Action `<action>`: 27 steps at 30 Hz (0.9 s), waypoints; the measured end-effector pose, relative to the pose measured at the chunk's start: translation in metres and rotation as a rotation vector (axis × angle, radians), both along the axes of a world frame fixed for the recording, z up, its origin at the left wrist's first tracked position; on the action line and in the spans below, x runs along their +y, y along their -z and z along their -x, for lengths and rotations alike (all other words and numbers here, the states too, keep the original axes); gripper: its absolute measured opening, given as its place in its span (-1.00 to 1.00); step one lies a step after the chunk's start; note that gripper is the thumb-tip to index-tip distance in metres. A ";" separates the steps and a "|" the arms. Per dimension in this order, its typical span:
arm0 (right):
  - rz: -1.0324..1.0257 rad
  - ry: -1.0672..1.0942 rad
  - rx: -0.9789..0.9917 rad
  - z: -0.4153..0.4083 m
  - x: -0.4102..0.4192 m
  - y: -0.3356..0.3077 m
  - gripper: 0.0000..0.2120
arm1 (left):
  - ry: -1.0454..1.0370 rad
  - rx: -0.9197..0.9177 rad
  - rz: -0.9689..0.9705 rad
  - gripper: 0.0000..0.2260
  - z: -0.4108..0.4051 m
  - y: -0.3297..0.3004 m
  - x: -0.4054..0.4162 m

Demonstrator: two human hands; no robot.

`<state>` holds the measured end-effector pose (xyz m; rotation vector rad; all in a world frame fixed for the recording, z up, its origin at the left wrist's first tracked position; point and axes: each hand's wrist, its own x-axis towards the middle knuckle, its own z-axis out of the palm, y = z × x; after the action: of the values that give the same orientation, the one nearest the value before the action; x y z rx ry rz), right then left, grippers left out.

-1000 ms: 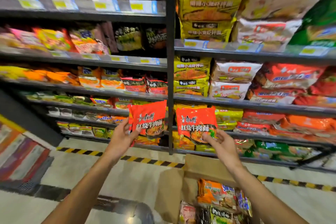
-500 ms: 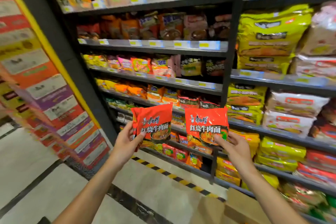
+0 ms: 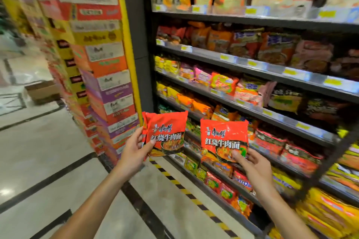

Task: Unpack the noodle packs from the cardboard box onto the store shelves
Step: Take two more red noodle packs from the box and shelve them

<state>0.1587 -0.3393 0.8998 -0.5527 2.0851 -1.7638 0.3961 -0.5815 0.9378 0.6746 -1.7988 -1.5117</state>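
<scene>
My left hand (image 3: 134, 149) grips glossy red plastic noodle packs (image 3: 165, 132); right hand (image 3: 252, 165) pinches another red pack (image 3: 223, 137). Neither placed yet on dark metal shelves (image 3: 252, 68); box out of view.

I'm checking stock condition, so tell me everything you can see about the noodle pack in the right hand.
The right-hand noodle pack is a glossy red plastic pouch, roughly square, with crimped top and bottom seams. White brand lettering sits near the top, large white-edged characters run across the middle, and a bowl of noodles is pictured below. It looks sealed and puffy, held upright and facing the camera in front of the shelves. The right hand pinches its lower right corner, thumb on the front. It does not touch the other pack.
</scene>
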 end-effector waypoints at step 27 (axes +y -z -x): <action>0.204 -0.019 0.110 0.127 -0.363 -0.052 -0.27 | -0.074 -0.034 0.157 -0.35 0.121 -0.037 -0.360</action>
<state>0.0313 -0.7023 0.9521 -0.7389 1.9736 -1.9900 0.2756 -0.9415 0.9745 0.6846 -1.8749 -1.3025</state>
